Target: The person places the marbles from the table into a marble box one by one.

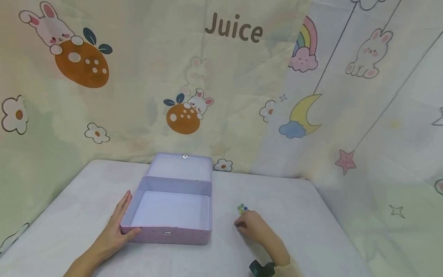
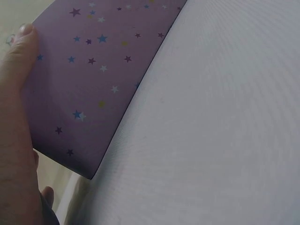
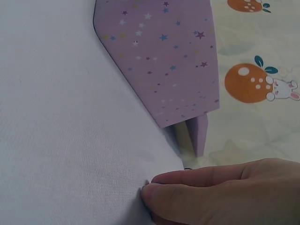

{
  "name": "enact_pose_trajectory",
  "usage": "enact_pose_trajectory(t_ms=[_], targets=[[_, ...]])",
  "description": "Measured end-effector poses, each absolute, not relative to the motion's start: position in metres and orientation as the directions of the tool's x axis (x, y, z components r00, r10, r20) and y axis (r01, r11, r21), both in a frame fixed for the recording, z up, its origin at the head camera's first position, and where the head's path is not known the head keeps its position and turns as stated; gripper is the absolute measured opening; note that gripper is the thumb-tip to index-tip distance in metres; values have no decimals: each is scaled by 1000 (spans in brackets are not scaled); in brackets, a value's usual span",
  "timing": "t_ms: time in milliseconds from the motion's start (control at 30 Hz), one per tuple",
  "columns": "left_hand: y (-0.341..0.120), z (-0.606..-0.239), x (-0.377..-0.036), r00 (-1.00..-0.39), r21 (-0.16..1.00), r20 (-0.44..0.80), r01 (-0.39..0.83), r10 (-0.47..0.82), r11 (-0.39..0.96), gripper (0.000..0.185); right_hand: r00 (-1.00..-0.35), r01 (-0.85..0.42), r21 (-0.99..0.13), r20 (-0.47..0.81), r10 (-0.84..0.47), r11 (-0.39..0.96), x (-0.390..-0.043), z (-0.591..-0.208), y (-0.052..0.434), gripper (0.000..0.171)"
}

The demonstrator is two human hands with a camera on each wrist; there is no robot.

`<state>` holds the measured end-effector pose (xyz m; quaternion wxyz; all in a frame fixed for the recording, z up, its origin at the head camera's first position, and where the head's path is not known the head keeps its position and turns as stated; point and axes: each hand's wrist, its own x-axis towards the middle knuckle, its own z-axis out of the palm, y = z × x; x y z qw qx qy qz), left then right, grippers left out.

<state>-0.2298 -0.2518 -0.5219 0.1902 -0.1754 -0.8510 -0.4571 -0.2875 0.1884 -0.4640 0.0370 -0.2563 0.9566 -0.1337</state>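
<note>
From the head view I've got the lilac box point(image 1: 169, 209) sitting mid-table point(image 1: 311, 231), lid thrown back toward the curtain, its long side running left to right in front of me. My left hand point(image 1: 115, 231) lies flat against the box's left end, fingers straight, thumb on the front corner. My right hand point(image 1: 252, 227) is down on the cloth to the right of the box, fingers curled toward a small cluster of coloured beads point(image 1: 242, 208) just beyond the fingertips; the right hand is clearly the nearer one to them.

Left wrist view: starry box wall point(image 2: 98, 75), my thumb point(image 2: 18, 51) pressed along it.

Right wrist view: fingertips point(image 3: 154, 190) bunched on the cloth, but I can't tell whether they pinch anything. The box point(image 3: 164, 56) sits well beyond them.
</note>
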Motion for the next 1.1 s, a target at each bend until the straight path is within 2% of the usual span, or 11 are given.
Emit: enact_pose_trajectory(t_ms=[200,433,1100], targets=[[-251,-520,-231,-863,703,488,477,130,527,103,-839,-528,-334,60,-541,781,-294,-471,195,14],[-249,-518,-230,-868,697,478,466,131,544,105,-853,-492,-386,32,-522,780,-294,-471,197,14],[-249,-517,-228,-877,704,460,455,138,545,102,-874,-453,-350,-6,-485,820,-293,-471,194,14]])
